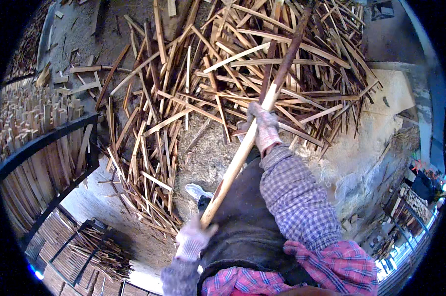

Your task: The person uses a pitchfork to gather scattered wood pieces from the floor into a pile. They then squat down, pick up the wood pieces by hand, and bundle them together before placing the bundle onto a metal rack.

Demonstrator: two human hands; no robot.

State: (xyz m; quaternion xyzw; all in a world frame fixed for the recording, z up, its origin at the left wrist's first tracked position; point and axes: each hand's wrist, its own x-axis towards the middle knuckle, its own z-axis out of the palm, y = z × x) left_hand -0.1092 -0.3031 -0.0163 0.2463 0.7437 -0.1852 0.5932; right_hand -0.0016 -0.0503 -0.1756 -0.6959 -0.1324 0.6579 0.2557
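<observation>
A long wooden strip (pixel 233 167), pale along its near part and dark with bark at its far part, runs slantwise from my lower body toward the far pile. My right hand (pixel 263 123), in a light work glove, is closed round its middle. At its near end my left hand (pixel 192 240), also gloved, grips it with the thumb along the side; some of the fingers are hidden. Beyond my right hand, the strip's far end lies over a big heap of loose wooden strips (pixel 252 62).
More strips (pixel 156 180) spread down the left of my feet; one light shoe (pixel 198 191) shows beside them. A dark metal rack (pixel 50 143) packed with upright wood pieces stands at the left. Another stack of strips (pixel 97 249) lies lower left. Wood debris covers the floor.
</observation>
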